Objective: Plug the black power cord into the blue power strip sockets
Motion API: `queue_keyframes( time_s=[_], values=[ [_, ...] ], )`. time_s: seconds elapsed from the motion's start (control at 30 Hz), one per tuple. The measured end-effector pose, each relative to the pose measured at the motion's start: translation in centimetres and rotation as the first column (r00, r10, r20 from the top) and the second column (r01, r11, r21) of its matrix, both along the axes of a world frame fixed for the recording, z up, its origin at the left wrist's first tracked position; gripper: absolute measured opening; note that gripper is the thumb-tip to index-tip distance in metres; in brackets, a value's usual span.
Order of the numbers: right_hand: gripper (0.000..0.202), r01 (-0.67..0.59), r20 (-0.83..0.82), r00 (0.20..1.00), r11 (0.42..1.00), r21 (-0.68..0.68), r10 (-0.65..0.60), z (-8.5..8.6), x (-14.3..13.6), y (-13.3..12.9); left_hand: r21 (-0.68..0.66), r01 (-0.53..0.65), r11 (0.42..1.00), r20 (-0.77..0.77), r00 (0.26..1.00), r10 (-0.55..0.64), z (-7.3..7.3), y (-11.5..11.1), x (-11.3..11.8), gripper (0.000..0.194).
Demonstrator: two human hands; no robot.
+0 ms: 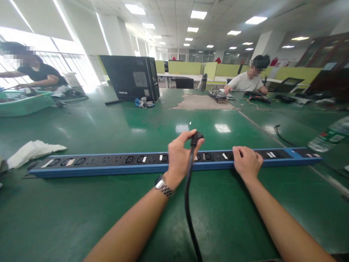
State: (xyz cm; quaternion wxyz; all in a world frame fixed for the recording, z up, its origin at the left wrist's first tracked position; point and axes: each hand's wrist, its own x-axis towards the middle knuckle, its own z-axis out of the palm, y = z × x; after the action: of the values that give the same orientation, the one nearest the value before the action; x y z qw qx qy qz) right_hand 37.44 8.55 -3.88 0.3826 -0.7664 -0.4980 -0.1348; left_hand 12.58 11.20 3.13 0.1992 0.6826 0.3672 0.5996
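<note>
A long blue power strip (103,168) with a black face and several sockets lies across the green table. Above its middle, my left hand (178,154) pinches a black power plug (196,138) between thumb and fingers. The plug's black cable (187,203) hangs down past my wrist toward the bottom edge. My right hand (247,162) rests on the strip right of the middle, its fingers curled over the edge and gripping it. Small white stickers mark several sockets. Part of the strip is hidden behind my left hand.
Crumpled white cloth or paper (34,153) lies by the strip's left end, a plastic bottle (328,136) by its right. Farther back stand a black computer case (131,78), gloves (144,103) and a green basket (24,103). Two other people work at the table's far sides.
</note>
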Motion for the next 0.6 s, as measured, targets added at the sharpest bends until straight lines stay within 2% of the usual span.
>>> queue_keyframes(
  time_s=[0.07, 0.13, 0.23, 0.3, 0.4, 0.6],
  values=[
    [0.034, 0.004, 0.000, 1.000, 1.000, -0.002, -0.004, 0.0, 0.0, 0.0, -0.066, -0.111, 0.992, -0.034, 0.994, 0.109, -0.2, 0.0, -5.1, 0.037],
    [0.034, 0.015, 0.001, 1.000, 1.000, -0.003, -0.015, 0.0, 0.0, 0.1, -0.156, -0.257, 0.954, -0.094, 0.965, 0.244, -1.3, -0.2, -9.9, 0.037],
    [0.034, 0.028, 0.001, 1.000, 1.000, -0.001, -0.028, 0.0, -0.1, 0.1, -0.213, -0.352, 0.912, -0.238, 0.924, 0.301, -3.1, -0.6, -14.3, 0.038],
    [0.034, 0.027, 0.002, 1.000, 1.000, -0.004, -0.027, -0.1, -0.1, 0.1, -0.156, -0.362, 0.919, -0.306, 0.902, 0.303, -3.8, -0.7, -15.0, 0.039],
    [0.034, 0.021, 0.004, 1.000, 1.000, -0.013, -0.021, 0.0, -0.1, 0.0, -0.049, -0.342, 0.938, -0.384, 0.874, 0.299, -4.0, -0.6, -14.5, 0.038],
    [0.034, 0.020, -0.003, 1.000, 1.000, -0.014, -0.020, 0.0, -0.1, -0.1, 0.006, -0.320, 0.947, -0.423, 0.857, 0.292, -4.0, -0.2, -14.1, 0.038]
  ],
)
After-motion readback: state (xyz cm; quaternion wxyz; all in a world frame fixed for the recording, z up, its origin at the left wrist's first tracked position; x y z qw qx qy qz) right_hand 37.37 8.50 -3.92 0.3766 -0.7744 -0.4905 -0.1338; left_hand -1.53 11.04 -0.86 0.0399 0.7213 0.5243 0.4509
